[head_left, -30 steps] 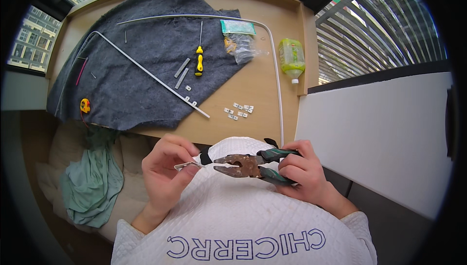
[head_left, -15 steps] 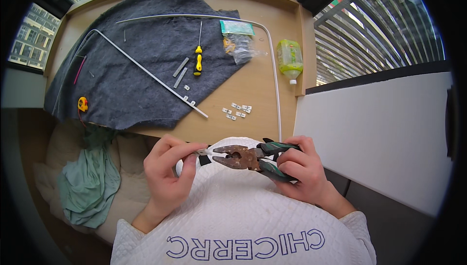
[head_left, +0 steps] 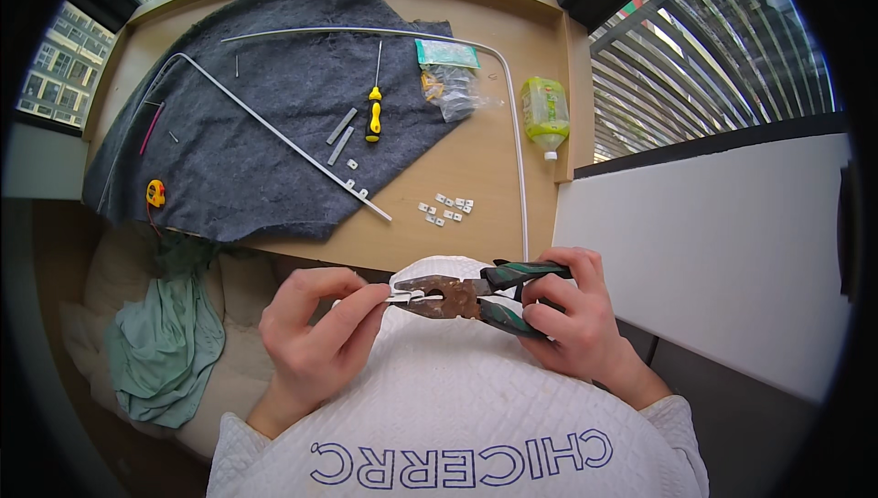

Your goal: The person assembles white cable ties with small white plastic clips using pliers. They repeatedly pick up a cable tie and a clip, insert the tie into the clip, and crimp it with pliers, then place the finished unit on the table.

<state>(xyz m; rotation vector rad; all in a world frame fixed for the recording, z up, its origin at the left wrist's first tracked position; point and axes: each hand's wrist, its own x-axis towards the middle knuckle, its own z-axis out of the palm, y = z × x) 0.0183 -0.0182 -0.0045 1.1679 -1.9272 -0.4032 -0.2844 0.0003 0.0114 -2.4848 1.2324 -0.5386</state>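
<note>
Pinched between the thumb and fingers of my left hand (head_left: pixel 320 329) is a small white clip-like piece (head_left: pixel 401 297). Around its free end sit the rusty jaws of a pair of pliers (head_left: pixel 466 299), parted. My right hand (head_left: pixel 578 315) is wrapped about the dark green and black handles, which are spread apart. Both hands are close to my body, just off the table's front edge. Several small white clips (head_left: pixel 439 209) lie on the bare wood beyond the pliers. Part of the held piece is covered by my left fingers.
A dark grey cloth (head_left: pixel 256 192) bears a bent white rail (head_left: pixel 283 139), a yellow-black screwdriver (head_left: pixel 374 118), two flat grey strips (head_left: pixel 340 145) and a yellow tape measure (head_left: pixel 155 193). Another curved rail (head_left: pixel 518 123) runs beside a green-yellow bottle (head_left: pixel 546 114). Plastic bags (head_left: pixel 448 86) lie near it.
The white piece in my left hand has come rightward between the plier jaws. Before, it was at the jaw tips. My right hand keeps its hold on the handles.
</note>
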